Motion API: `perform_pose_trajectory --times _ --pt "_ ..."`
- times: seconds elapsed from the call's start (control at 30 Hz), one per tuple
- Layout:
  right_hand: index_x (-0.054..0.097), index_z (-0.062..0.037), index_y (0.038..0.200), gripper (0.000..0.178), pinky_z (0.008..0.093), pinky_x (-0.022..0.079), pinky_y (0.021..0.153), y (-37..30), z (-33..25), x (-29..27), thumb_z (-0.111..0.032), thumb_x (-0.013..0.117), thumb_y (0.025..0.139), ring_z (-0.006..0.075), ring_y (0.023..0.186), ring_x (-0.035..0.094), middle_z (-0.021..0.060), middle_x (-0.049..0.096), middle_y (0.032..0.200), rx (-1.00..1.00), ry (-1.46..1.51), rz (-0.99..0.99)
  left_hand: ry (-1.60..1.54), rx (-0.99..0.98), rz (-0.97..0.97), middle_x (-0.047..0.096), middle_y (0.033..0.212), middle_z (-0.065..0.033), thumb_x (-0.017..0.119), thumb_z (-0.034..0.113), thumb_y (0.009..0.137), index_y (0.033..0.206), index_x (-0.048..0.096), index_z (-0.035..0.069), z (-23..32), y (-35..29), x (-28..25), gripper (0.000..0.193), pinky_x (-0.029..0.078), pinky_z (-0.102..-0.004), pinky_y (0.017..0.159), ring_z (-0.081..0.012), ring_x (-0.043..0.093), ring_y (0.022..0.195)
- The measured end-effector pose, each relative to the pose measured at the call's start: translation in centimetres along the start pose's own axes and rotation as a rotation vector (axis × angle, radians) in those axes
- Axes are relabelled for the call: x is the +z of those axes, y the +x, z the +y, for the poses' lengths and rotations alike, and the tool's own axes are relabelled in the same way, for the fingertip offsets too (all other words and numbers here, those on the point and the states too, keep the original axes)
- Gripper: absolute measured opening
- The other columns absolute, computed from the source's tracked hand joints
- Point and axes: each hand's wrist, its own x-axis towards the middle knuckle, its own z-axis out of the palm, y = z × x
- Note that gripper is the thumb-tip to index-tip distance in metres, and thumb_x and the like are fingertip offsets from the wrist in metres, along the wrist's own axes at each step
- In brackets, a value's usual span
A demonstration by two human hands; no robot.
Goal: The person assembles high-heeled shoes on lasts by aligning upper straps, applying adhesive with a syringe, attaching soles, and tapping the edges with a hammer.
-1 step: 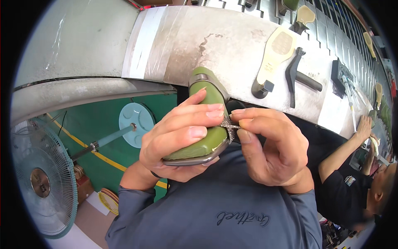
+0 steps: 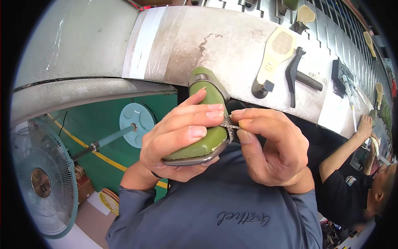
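My left hand (image 2: 180, 133) is wrapped round a green shoe last (image 2: 213, 139), which it holds tilted in front of my chest. A dark metallic sole edge or band runs along the rim of the last, and a grey strap (image 2: 205, 78) crosses its far end. Over its middle lies a glittery silver strap (image 2: 229, 129). Thumb and fingertips of my right hand (image 2: 271, 145) are closed in a pinch on the narrow end of that glittery strap, at the right side of the last. My left palm and part of the last's underside are hidden.
On the bench (image 2: 232, 45) lie a beige insole with a dark heel (image 2: 275, 54), a dark hammer (image 2: 296, 76) and a black block (image 2: 340, 76) beside thin tools. A conveyor (image 2: 331, 29) runs behind. A standing fan (image 2: 41, 182) is at left; a co-worker (image 2: 352, 178) works at right.
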Motion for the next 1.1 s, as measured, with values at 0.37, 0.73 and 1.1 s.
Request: perform_pose_trajectory --times 0.37,0.73,1.1 --pt "0.074 0.0057 0.102 0.027 0.0395 0.063 0.079 0.9 0.8 0.1 0.006 0.08 0.076 0.0314 0.089 0.077 0.0198 0.077 0.101 -0.24 -0.212 0.046 0.081 -0.096 0.125 0.069 0.125 -0.0309 0.068 0.027 0.104 0.142 0.041 -0.001 0.1 1.6 1.2 0.054 0.045 -0.062 0.114 -0.0412 0.067 0.122" --pt "0.068 0.0096 0.113 0.033 0.034 0.056 0.09 1.9 2.1 0.5 0.014 0.076 0.082 0.0269 0.104 0.071 0.0206 0.074 0.109 -0.081 0.082 0.121 -0.129 -0.169 0.372 0.071 0.128 -0.0272 0.073 -0.001 0.096 0.138 0.052 -0.007 0.0 3.1 2.5 0.047 0.058 -0.033 0.095 -0.021 0.072 0.109" --pt "0.066 0.0078 0.098 0.022 0.0324 0.052 0.071 3.0 2.1 0.6 0.016 0.075 0.079 0.022 0.079 0.065 0.0158 0.07 0.091 -0.127 -0.059 0.1 -0.012 -0.251 0.311 0.068 0.128 -0.0329 0.069 0.012 0.101 0.143 0.047 -0.005 0.8 3.6 2.5 0.05 0.054 -0.0398 0.103 -0.029 0.069 0.117"
